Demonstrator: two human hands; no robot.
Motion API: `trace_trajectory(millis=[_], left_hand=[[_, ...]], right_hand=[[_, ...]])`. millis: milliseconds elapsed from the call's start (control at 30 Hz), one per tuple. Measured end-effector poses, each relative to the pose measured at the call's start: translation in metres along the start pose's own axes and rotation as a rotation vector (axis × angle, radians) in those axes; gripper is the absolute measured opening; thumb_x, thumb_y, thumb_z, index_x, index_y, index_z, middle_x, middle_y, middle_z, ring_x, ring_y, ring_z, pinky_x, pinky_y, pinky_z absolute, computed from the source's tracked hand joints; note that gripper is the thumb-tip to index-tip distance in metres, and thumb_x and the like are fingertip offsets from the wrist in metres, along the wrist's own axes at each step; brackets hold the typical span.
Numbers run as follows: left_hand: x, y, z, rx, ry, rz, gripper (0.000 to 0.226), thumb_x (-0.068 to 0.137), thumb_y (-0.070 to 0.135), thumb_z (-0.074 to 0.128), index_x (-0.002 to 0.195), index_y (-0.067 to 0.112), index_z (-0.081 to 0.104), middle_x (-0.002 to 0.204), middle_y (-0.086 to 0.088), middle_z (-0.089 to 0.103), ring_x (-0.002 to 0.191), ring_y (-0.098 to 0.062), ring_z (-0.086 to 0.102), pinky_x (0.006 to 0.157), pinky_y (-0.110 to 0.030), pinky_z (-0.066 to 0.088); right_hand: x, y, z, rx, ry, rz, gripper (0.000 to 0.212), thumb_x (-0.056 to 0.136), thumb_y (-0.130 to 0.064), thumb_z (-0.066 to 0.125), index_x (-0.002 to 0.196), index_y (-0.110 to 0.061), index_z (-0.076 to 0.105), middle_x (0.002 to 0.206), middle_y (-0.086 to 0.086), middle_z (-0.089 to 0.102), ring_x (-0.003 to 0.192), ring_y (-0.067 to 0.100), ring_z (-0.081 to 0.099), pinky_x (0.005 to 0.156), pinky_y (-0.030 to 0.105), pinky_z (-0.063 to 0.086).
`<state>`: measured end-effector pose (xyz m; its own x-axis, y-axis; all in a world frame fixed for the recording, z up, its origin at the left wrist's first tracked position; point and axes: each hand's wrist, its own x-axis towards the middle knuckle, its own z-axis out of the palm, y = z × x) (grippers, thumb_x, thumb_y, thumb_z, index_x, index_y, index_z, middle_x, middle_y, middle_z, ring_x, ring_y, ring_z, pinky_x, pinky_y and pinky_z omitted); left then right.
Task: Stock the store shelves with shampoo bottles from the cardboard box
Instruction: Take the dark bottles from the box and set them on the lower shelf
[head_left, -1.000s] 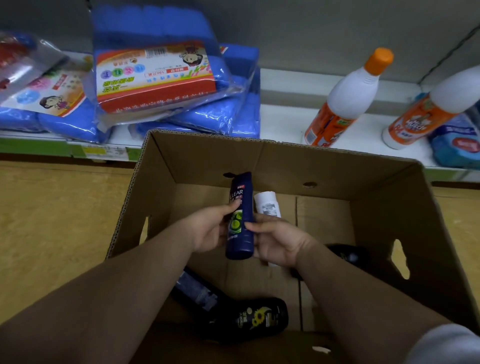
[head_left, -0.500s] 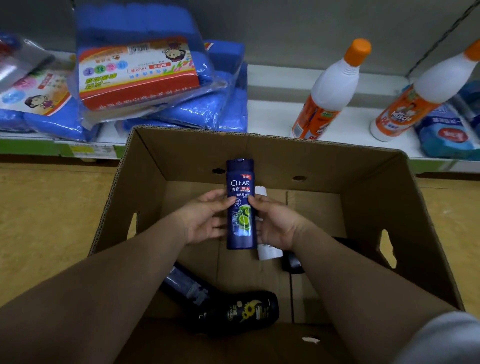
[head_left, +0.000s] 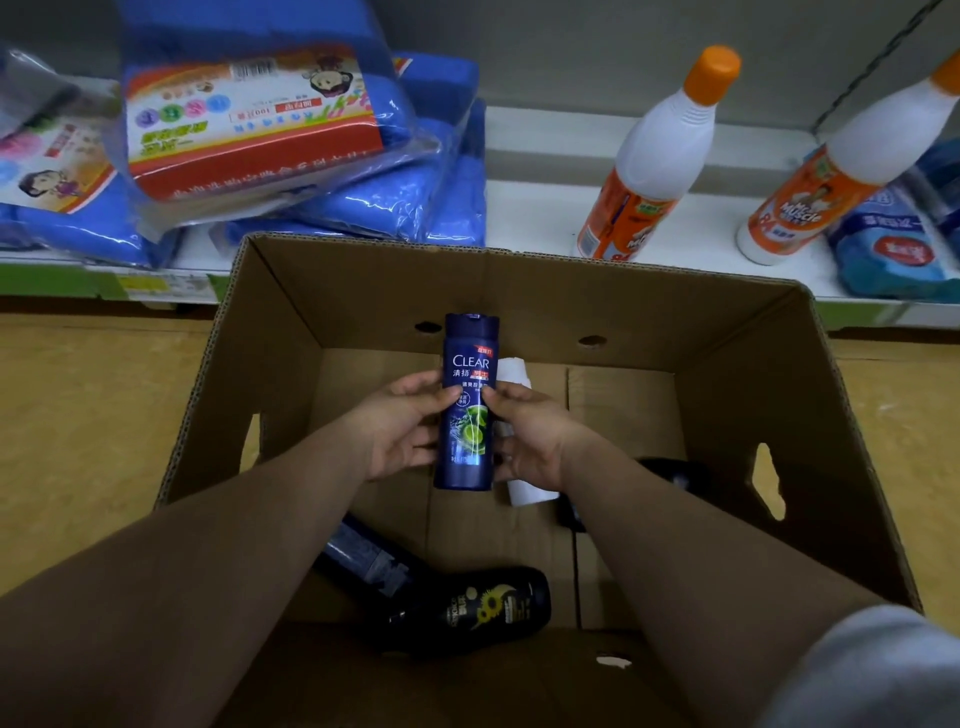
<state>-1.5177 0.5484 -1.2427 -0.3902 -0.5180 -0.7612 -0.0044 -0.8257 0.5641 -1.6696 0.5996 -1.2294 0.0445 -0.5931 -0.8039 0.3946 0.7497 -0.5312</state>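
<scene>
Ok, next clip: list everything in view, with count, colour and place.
box: 1, brown, on the floor before the shelf
CLEAR bottle: 1, dark blue, upright over the box, between both hands
white bottle: 1, white, in the box, partly behind the right hand
sunflower bottle: 1, black, lying in the box, near side
blue bottle: 1, dark blue, lying beside the sunflower bottle
black bottle: 1, black, in the box, partly under the right forearm
cleaner bottles: 2, white, orange caps, shelf right
cloth packs: several, blue, piled shelf left
pouch: 1, blue, shelf far right
shelf: 1, white, behind the box
floor: yellowish
left hand: grips the CLEAR bottle
right hand: grips the CLEAR bottle
sleeve: grey, right arm
</scene>
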Motion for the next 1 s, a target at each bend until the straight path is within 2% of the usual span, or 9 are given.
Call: trace_trajectory(millis=[100, 200, 267, 333, 467, 633, 767, 900, 1000], left_hand=[[-0.006, -0.006, -0.004, -0.056, 0.023, 0.000, 0.028, 0.082, 0.010, 0.067, 0.104, 0.026, 0.061, 0.081, 0.004, 0.076, 0.075, -0.017, 0.072, 0.067, -0.040, 0.055], [-0.019, -0.015, 0.000, -0.127, 0.038, 0.002, 0.031, 0.081, 0.010, 0.067, 0.106, 0.027, 0.062, 0.083, 0.005, 0.076, 0.074, -0.014, 0.072, 0.060, -0.033, 0.056], [-0.033, -0.018, 0.006, -0.119, 0.013, -0.004, 0.036, 0.076, 0.012, 0.069, 0.108, 0.027, 0.063, 0.088, 0.004, 0.076, 0.079, -0.013, 0.072, 0.061, -0.032, 0.056], [-0.051, -0.016, 0.015, -0.079, -0.002, -0.029, 0.051, 0.066, 0.017, 0.073, 0.115, 0.027, 0.062, 0.100, 0.002, 0.074, 0.092, -0.017, 0.070, 0.071, -0.038, 0.055], [-0.102, -0.004, 0.041, -0.060, 0.046, -0.087, 0.056, 0.067, 0.015, 0.074, 0.121, 0.027, 0.061, 0.117, -0.003, 0.067, 0.107, -0.024, 0.063, 0.088, -0.049, 0.051], [-0.184, 0.019, 0.084, -0.078, 0.072, -0.135, 0.044, 0.083, 0.009, 0.066, 0.122, 0.025, 0.058, 0.120, -0.003, 0.064, 0.107, -0.025, 0.061, 0.076, -0.043, 0.053], [-0.247, 0.057, 0.125, -0.078, 0.049, -0.096, 0.046, 0.082, 0.008, 0.066, 0.125, 0.023, 0.058, 0.119, -0.003, 0.064, 0.104, -0.023, 0.063, 0.072, -0.039, 0.053], [-0.300, 0.105, 0.172, -0.079, 0.034, -0.022, 0.046, 0.082, 0.010, 0.067, 0.126, 0.020, 0.058, 0.120, -0.004, 0.065, 0.105, -0.026, 0.064, 0.087, -0.048, 0.050], [-0.333, 0.156, 0.210, -0.018, -0.029, 0.036, 0.051, 0.073, 0.014, 0.071, 0.122, 0.020, 0.061, 0.114, -0.004, 0.068, 0.102, -0.027, 0.065, 0.084, -0.046, 0.051]], right_hand=[[-0.002, 0.006, 0.011, 0.001, 0.025, -0.026, 0.021, 0.097, -0.023, 0.051, 0.116, -0.022, 0.058, 0.104, 0.002, 0.066, 0.102, 0.026, 0.062, 0.085, 0.053, 0.051], [-0.018, 0.017, 0.023, 0.064, 0.120, -0.074, 0.014, 0.097, -0.020, 0.051, 0.101, -0.025, 0.063, 0.092, 0.000, 0.069, 0.081, 0.017, 0.066, 0.074, 0.039, 0.055], [-0.037, 0.022, 0.023, 0.081, 0.155, -0.076, 0.018, 0.097, -0.019, 0.050, 0.111, -0.023, 0.062, 0.095, 0.000, 0.069, 0.084, 0.019, 0.066, 0.078, 0.041, 0.054], [-0.060, 0.020, 0.020, 0.044, 0.171, -0.052, 0.026, 0.097, -0.021, 0.050, 0.121, -0.023, 0.059, 0.104, 0.000, 0.067, 0.095, 0.022, 0.064, 0.082, 0.048, 0.052], [-0.116, 0.003, 0.019, 0.015, 0.168, -0.010, 0.027, 0.097, -0.019, 0.051, 0.121, -0.021, 0.061, 0.103, -0.002, 0.067, 0.097, 0.018, 0.061, 0.081, 0.048, 0.051], [-0.204, -0.023, 0.021, -0.027, 0.172, 0.054, 0.016, 0.095, -0.020, 0.054, 0.094, -0.033, 0.063, 0.102, -0.001, 0.066, 0.098, 0.019, 0.062, 0.090, 0.051, 0.049], [-0.276, -0.059, 0.023, 0.014, 0.162, 0.047, 0.016, 0.093, -0.022, 0.056, 0.105, -0.030, 0.064, 0.112, 0.001, 0.065, 0.107, 0.023, 0.059, 0.093, 0.051, 0.048], [-0.341, -0.113, 0.026, 0.060, 0.099, -0.035, 0.017, 0.094, -0.022, 0.055, 0.097, -0.032, 0.070, 0.092, -0.004, 0.074, 0.098, 0.021, 0.063, 0.081, 0.046, 0.052], [-0.390, -0.167, 0.026, 0.059, 0.078, -0.103, 0.019, 0.095, -0.021, 0.052, 0.102, -0.030, 0.067, 0.102, 0.003, 0.070, 0.097, 0.027, 0.061, 0.087, 0.051, 0.049]])
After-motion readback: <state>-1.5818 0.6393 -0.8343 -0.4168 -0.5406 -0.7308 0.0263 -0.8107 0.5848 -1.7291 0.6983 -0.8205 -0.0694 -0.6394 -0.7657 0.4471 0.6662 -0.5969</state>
